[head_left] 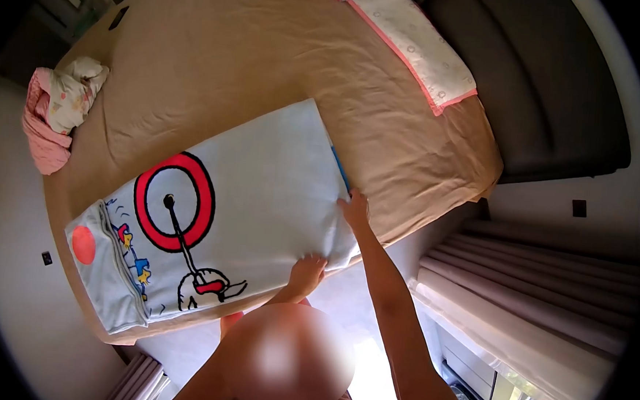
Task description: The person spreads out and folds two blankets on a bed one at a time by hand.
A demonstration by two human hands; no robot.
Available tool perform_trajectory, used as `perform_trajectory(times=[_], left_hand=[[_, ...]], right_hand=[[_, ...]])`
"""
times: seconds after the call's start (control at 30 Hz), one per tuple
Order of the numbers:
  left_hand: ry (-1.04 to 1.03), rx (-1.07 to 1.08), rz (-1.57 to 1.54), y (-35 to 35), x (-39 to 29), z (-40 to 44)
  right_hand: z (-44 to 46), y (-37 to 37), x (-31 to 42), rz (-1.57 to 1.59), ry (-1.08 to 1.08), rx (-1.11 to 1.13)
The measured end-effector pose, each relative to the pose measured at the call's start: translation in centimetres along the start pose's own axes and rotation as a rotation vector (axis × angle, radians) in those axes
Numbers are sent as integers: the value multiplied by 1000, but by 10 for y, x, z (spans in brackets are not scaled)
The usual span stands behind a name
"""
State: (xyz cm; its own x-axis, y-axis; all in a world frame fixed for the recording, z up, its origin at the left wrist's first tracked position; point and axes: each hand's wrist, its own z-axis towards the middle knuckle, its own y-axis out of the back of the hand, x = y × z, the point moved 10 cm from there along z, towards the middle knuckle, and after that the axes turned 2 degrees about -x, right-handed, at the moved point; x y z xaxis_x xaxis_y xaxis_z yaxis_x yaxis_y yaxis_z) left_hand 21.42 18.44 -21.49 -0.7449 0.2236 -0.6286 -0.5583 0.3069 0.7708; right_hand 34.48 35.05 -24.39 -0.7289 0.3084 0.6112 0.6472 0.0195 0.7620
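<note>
A folded pale blue blanket (263, 174) lies across the near side of the bed. Its print shows a red ring, a black-outlined cartoon figure and small yellow and blue characters. At the left end, a folded-over strip bears an orange-red dot. My left hand (308, 271) rests on the blanket's near edge, its fingers lying against the fabric. Farther right, my right hand (355, 208) is closed around the blanket's right edge, where a strip of darker blue shows. Fabric between the two hands is slightly creased.
The bed (219, 54) has a tan fitted sheet. A crumpled pink and white cloth (54, 110) sits at its left edge, and a white pillow with pink trim (417, 48) lies by the dark headboard (540, 81). Curtains (527, 286) hang at right.
</note>
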Motion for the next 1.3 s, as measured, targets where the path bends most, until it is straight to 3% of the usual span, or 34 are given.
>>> perform_trajectory(times=[0.07, 0.13, 0.2, 0.23, 0.27, 0.3, 0.33, 0.4, 0.47, 0.53, 0.57, 0.67, 0.73, 0.8, 0.87, 0.93, 1.07, 1.13, 1.17, 1.27, 1.3], left_hand=[[-25, -14, 44, 3, -5, 3], [87, 45, 25, 2, 6, 9], [240, -139, -301, 19, 34, 9], [259, -156, -302, 24, 43, 13], [386, -140, -543, 20, 62, 14], [508, -130, -786, 19, 77, 13], [524, -166, -790, 43, 82, 15], [762, -9, -1409, 68, 75, 4], [779, -38, -1578, 99, 98, -22], [585, -150, -1684, 138, 124, -62], [634, -236, -1634, 165, 141, -98], [757, -414, -1461, 228, 197, -210], [818, -564, -1453, 251, 234, -277], [943, -687, -1321, 233, 294, -342], [1174, -797, -892, 229, 335, -396], [1235, -780, -647, 184, 386, -430], [1111, -783, -493, 198, 371, -417], [1111, -660, -270, 216, 357, -409], [1084, -759, -328, 223, 356, -413], [977, -916, -91, 287, 354, -437], [1019, -906, 39, 317, 349, -446]], right_hand=[[-1, 20, 29, -283, 150, -165], [10, 12, 22, -324, 205, -202], [28, -18, -11, -16, 49, 70], [28, -28, -13, 55, -74, 199], [27, -30, 1, 47, -53, 221], [18, -34, 23, 33, -75, 338], [8, -33, 54, 16, -90, 451], [-30, -39, 132, 148, -64, 516], [-59, -48, 216, 51, 359, 314], [-122, -62, 304, 45, 372, 491], [-155, -81, 338, 37, 351, 631], [-247, -155, 404, 313, 477, 770], [-306, -205, 434, 297, 575, 870], [-351, -263, 441, 214, 671, 950], [-370, -327, 415, 155, 602, 1066], [-362, -350, 410, -21, 876, 668], [-331, -365, 423, -158, 946, 665], [-325, -368, 444, -221, 1045, 604], [-326, -374, 452, -220, 1054, 613], [-347, -409, 471, -158, 981, 752], [-355, -427, 470, -61, 816, 866]])
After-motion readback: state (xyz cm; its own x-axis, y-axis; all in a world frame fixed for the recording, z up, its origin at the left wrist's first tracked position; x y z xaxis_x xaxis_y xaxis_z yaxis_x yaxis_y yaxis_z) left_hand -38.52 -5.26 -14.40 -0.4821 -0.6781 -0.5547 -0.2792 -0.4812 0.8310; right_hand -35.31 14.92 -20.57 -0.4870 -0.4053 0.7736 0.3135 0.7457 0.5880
